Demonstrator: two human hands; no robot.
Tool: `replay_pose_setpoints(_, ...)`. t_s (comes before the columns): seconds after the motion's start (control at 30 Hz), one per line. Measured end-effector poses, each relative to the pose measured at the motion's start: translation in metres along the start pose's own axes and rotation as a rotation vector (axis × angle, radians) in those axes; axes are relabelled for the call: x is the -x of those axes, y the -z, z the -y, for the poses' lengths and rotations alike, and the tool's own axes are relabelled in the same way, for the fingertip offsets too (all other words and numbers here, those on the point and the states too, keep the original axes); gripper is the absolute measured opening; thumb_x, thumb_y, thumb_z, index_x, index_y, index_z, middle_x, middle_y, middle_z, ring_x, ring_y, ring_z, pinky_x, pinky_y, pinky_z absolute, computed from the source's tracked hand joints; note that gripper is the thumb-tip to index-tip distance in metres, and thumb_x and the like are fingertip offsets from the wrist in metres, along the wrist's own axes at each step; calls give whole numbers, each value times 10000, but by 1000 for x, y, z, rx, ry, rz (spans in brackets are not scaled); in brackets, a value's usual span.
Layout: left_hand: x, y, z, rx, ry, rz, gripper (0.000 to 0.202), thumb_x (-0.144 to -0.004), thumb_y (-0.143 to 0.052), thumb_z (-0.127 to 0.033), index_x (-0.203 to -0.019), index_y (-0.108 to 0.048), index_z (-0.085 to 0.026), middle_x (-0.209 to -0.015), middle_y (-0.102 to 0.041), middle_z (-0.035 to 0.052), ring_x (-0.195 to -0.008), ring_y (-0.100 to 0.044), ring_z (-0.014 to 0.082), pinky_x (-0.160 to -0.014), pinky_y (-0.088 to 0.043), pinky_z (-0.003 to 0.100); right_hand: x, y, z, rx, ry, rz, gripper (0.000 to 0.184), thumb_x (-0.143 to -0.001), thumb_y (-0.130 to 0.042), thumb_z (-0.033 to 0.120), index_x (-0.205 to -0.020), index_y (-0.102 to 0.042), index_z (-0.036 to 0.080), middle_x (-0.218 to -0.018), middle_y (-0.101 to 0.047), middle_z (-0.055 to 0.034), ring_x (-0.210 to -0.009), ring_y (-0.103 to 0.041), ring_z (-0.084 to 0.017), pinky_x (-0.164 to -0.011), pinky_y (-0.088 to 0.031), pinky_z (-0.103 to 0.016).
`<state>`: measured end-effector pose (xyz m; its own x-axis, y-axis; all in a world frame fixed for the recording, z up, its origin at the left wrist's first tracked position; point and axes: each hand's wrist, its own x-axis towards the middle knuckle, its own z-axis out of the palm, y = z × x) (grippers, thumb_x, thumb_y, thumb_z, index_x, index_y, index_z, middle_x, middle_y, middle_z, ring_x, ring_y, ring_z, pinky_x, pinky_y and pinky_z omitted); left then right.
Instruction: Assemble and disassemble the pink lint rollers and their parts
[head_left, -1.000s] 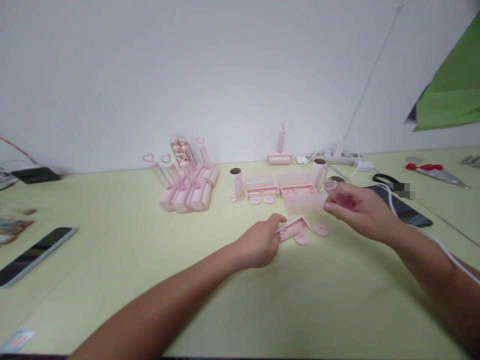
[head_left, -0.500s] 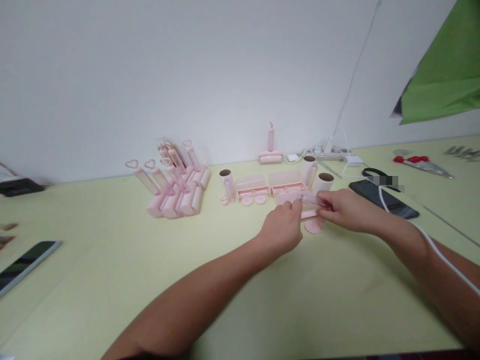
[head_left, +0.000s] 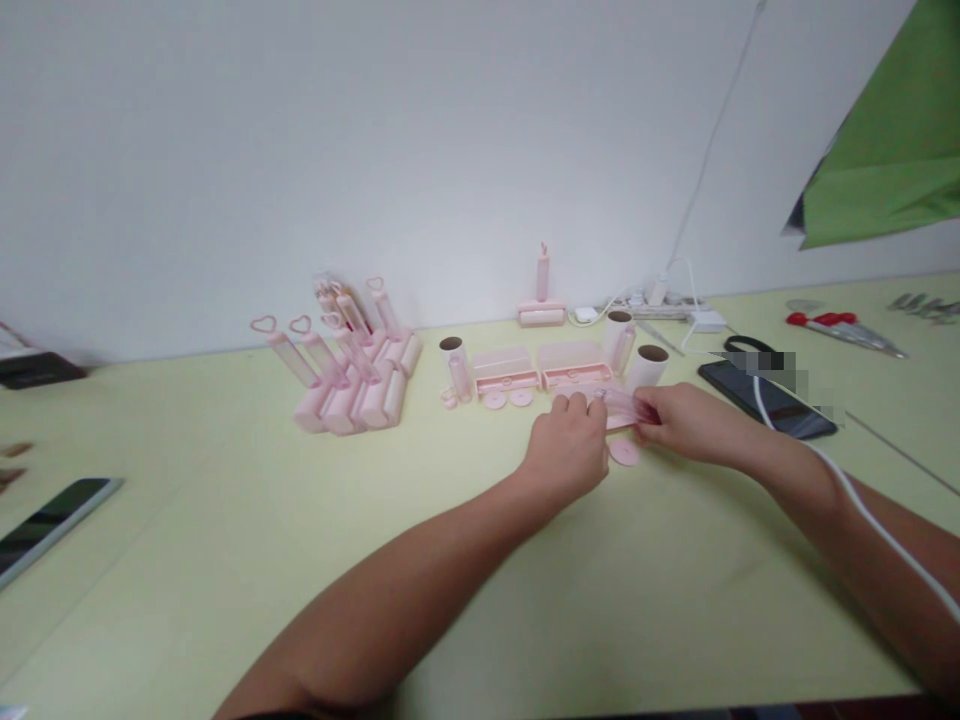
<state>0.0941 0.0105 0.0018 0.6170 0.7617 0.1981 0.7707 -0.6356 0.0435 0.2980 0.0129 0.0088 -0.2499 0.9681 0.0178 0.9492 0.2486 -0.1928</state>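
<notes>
My right hand [head_left: 679,422] is closed round one end of a clear pink lint roller handle [head_left: 624,403]. At the handle's other end my left hand [head_left: 568,447] is closed, its fingertips pinching a small piece there that they mostly hide. A pink round cap [head_left: 624,451] lies on the table just below the handle. Behind my hands are two open pink roller cases [head_left: 508,382] with clear lids. A white sticky roll [head_left: 647,368] stands upright close behind my right hand. Part of a pink case under the handle is covered by my hands.
Several lint rollers [head_left: 349,395] with heart-ended handles stand at left. Another lint roller [head_left: 541,312] leans at the wall. A black phone [head_left: 765,398], a white cable [head_left: 862,485] across my right arm and red-handled pliers [head_left: 844,330] are at right. Another phone [head_left: 52,530] lies far left.
Both hands stay on the handle and have shifted only slightly. The handle tilts a little differently, and the pink case beneath it shows less.
</notes>
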Motion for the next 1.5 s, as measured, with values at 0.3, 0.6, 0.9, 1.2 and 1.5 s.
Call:
replay_pose_setpoints(0.3, 31, 12, 21, 1, -190, 49, 642, -733, -699, -631, -1169, -535, -190, -1155, -520, 117, -1055, -474, 296, -888, -422, 413, 2, 0, 4, -54, 10, 4, 114, -775, -586, 272, -690, -574, 197, -666, -647, -51, -588, -558, -178, -537, -287, -278)
replay_pose_setpoints(0.6, 18, -6, 29, -6, -155, -9, 555, -754, -691, -629, -1061, -559, -185, -1103, -524, 98, -1017, -489, 276, -882, -423, 392, 1, 0, 2, -59, 4, 1, 167, -803, -589, 323, -695, -566, 197, -681, -647, -51, -602, -552, -178, -540, -287, -279)
replay_pose_setpoints(0.9, 15, -8, 28, 13, -102, -23, 560, -780, -658, -632, -1100, -569, -181, -1115, -525, 108, -1040, -488, 281, -912, -421, 404, 10, 9, 16, -88, 26, -169, 229, -850, -553, 367, -685, -490, 221, -606, -590, -15, -556, -520, -173, -530, -279, -285)
replay_pose_setpoints(1.2, 9, -8, 30, 46, -189, -117, 880, -745, -673, -650, -1450, -377, -214, -1572, -244, 166, -1435, -197, 372, -1134, -203, 558, 4, -1, 16, -94, 78, -315, 116, -869, -520, 295, -893, -568, 192, -926, -638, -93, -841, -599, -234, -750, -427, -319)
replay_pose_setpoints(1.5, 5, -17, 38, 27, -249, -10, 679, -846, -558, -628, -1414, -452, -270, -1564, -318, 141, -1456, -223, 364, -1151, -143, 596, 6, -11, 24, -287, 165, -198, 370, -864, -547, 237, -1225, -628, 216, -1204, -674, -96, -1062, -642, -277, -896, -491, -374)
